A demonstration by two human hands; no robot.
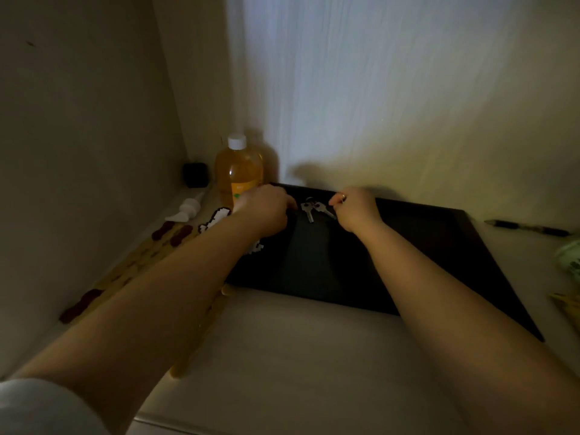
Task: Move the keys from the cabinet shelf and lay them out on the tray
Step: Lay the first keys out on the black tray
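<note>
The keys (pixel 315 209) lie on the far part of the black tray (pixel 439 262), near its back rim, joined on a ring, with two blades pointing toward you. Your left hand (pixel 266 208) sits just left of them, over the tray's far left corner, fingers curled down; you cannot tell whether they grip anything. Your right hand (pixel 356 207) sits just right of the keys, fingers curled together into a loose fist beside one blade; contact with the keys cannot be confirmed. A ring shows on one right finger.

The tray rests on a pale shelf (pixel 298 356) against the back wall. Left of the tray stands a bottle (pixel 240 171) of amber liquid with a white cap, partly behind your left hand. A pen (pixel 527 229) lies on the shelf beyond the tray's right corner. The light is dim.
</note>
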